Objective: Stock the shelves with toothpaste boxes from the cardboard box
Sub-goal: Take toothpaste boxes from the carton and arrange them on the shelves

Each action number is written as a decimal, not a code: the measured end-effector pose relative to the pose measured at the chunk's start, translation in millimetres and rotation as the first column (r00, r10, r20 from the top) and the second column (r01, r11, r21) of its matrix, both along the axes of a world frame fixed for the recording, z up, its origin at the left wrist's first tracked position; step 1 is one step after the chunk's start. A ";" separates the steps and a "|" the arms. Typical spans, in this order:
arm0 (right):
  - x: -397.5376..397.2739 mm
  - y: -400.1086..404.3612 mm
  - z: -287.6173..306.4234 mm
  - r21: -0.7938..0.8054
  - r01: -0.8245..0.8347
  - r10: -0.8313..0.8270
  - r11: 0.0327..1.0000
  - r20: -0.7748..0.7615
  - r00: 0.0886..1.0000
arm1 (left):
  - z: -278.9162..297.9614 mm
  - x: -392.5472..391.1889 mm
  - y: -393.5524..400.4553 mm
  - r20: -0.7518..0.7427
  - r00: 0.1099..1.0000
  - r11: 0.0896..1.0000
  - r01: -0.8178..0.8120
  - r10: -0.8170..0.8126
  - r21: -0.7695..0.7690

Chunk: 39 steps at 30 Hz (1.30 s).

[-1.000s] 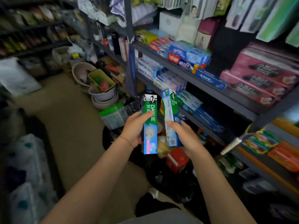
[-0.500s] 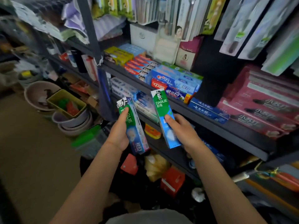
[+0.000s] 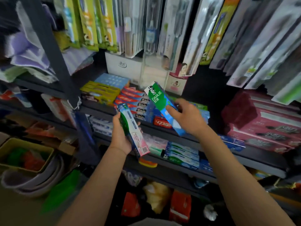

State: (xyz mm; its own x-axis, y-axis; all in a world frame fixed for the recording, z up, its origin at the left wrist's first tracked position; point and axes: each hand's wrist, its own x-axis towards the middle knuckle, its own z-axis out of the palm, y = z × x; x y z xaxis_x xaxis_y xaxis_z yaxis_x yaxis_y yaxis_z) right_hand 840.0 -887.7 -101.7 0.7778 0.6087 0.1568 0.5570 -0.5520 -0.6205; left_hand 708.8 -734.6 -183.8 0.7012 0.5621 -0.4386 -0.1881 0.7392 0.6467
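My right hand (image 3: 187, 118) grips a green and blue Darlie toothpaste box (image 3: 160, 103), tilted with its top end pointing up-left over the stacked toothpaste boxes (image 3: 136, 103) on the middle dark shelf (image 3: 187, 137). Lower and to the left, my left hand (image 3: 121, 136) holds a second toothpaste box (image 3: 133, 129) with a green, white and pink face, in front of the shelf edge. The cardboard box is not in view.
Toothbrush packs (image 3: 171, 30) hang above the shelf. Pink and red boxes (image 3: 263, 121) fill the shelf's right side. More toothpaste (image 3: 180, 154) lies on the shelf below. A dark upright post (image 3: 53, 51) stands left. Bowls and a yellow tray (image 3: 26, 154) sit bottom left.
The view has swung up and closer to the shelves. My right hand has lifted its Darlie box up over the middle shelf's stacks; my left hand has followed with its box.
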 end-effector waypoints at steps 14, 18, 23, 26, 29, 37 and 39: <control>7.3 150.1 9.3 -0.492 -0.164 0.320 0.855 0.252 0.913 | -26.7 -2.6 60.1 0.250 0.967 0.907 0.141 -0.041 -0.397; 7.3 151.9 -0.1 -0.653 -0.039 0.366 0.756 0.373 0.852 | -26.6 -2.2 63.5 0.256 0.966 0.908 0.142 -0.039 -0.394; 12.7 158.7 -12.6 -0.716 -0.027 0.381 0.698 0.339 0.860 | -26.0 -3.8 64.8 0.271 0.961 0.906 0.156 -0.048 -0.392; 14.5 161.1 -17.9 -0.698 -0.052 0.370 0.715 0.313 0.875 | -25.9 -4.7 64.5 0.261 0.964 0.907 0.148 -0.044 -0.395; 16.7 162.1 -23.3 -0.697 -0.066 0.354 0.714 0.278 0.893 | -24.8 -5.8 67.6 0.232 0.972 0.917 0.124 -0.036 -0.380; -0.4 145.7 -5.0 -0.305 -0.112 0.195 0.946 0.256 0.947 | -6.6 -6.5 77.0 0.182 0.979 0.976 0.127 -0.094 -0.175; -13.3 141.0 7.5 -0.160 -0.224 0.210 0.961 -0.096 0.973 | 0.0 -4.3 81.0 0.224 0.971 0.980 0.118 -0.080 -0.161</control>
